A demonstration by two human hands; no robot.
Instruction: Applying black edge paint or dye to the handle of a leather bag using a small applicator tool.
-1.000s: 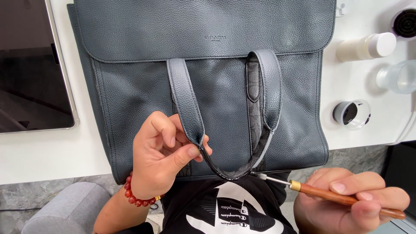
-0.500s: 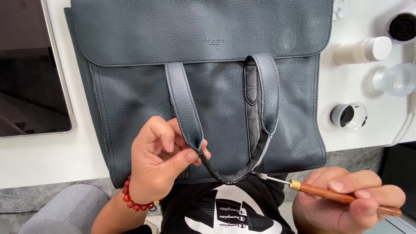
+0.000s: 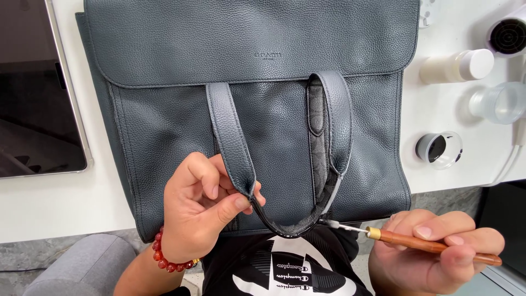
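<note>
Two hands worked on the handle of a dark leather bag

Nearest to the camera, the right hand (image 3: 438, 246) was closed around a wooden-handled tool (image 3: 433, 246), and its thin metal tip touched the lower curve of the handle (image 3: 285, 164), just below the bag (image 3: 252, 109). The left hand (image 3: 203, 208), with a red bead bracelet (image 3: 170, 257) at the wrist, pinched the left strap of the handle between thumb and fingers, in front of the bag's lower edge. The bag lay flat on the white table (image 3: 55, 208), flap closed. Left of the bag lay a dark tablet (image 3: 38, 93). Right of the bag stood a small round jar (image 3: 439, 149), a clear cup (image 3: 498, 102) and a white bottle (image 3: 455, 66) on its side
</note>
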